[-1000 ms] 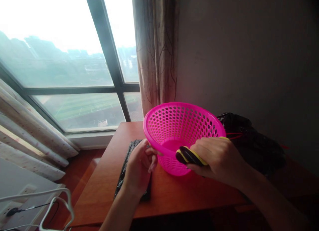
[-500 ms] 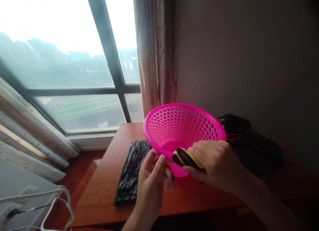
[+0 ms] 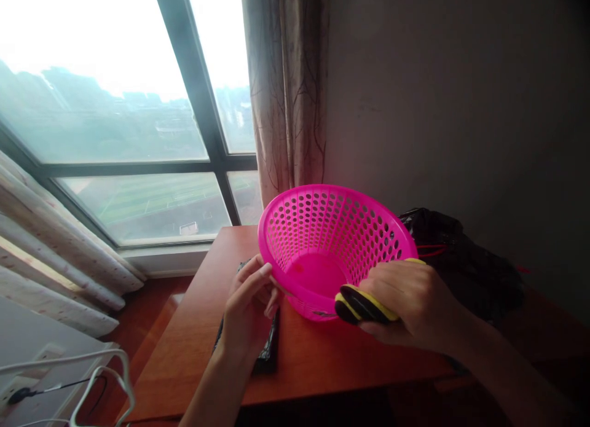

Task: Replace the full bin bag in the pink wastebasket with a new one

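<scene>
A bright pink plastic basket [image 3: 318, 270], round with rows of holes, is tilted toward me over the table. My left hand [image 3: 249, 304] pinches its rim at the near left, thumb on top and fingers beneath. My right hand [image 3: 408, 301] is closed around a yellow-and-black striped cloth [image 3: 366, 305] and presses it against the rim at the near right. More yellow shows beyond the knuckles. The part of the rim under the right hand is hidden. Behind my left hand lies a folded black plastic bag [image 3: 270, 347], partly covered by that hand.
The reddish-brown wooden table [image 3: 175, 359] stands against the wall. A crumpled black plastic bag [image 3: 474, 273] with red ties lies at the right. Left of the table are a window [image 3: 138, 126], a patterned curtain [image 3: 41, 261] and white cables [image 3: 122, 378] near a socket.
My left hand has shifted left along the rim. The right hand and cloth have moved slightly right and down, and the basket opening now faces me more.
</scene>
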A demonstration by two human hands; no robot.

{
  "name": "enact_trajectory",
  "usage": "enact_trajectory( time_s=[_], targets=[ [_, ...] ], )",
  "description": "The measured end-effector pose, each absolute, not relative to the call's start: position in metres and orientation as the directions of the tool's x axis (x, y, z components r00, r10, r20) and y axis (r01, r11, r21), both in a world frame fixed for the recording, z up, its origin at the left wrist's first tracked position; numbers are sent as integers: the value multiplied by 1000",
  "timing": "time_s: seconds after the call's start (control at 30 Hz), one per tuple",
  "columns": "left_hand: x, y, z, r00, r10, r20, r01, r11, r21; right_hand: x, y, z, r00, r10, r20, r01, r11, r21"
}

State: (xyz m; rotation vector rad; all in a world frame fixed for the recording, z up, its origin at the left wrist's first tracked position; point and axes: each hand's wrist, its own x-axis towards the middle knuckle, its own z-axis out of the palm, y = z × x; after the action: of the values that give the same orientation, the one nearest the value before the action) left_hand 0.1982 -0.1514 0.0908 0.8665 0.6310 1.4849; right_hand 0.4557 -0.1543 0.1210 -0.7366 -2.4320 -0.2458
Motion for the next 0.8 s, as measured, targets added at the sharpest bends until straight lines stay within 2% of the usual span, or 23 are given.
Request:
enact_trajectory(
  time_s=[0.3,0.43,0.57,0.67,0.8],
  targets=[
    [199,-138,89,-35,985,170,-685,-147,714,452,-156,117,-657,413,631,575,816,64],
    [203,-151,86,-94,983,157,-564,-182,806,452,-161,119,-664,430,612,588,806,72],
    [214,-177,78,-58,990,130,-436,-142,889,448,-168,117,-643,456,615,624,778,75],
    [228,-193,73,-3,996,86,-390,-81,917,440,-174,112,-623,512,592,663,747,51],
    [241,-199,68,-35,996,78,-385,-85,919,434,-176,102,-613,596,519,693,721,-10]
  ],
)
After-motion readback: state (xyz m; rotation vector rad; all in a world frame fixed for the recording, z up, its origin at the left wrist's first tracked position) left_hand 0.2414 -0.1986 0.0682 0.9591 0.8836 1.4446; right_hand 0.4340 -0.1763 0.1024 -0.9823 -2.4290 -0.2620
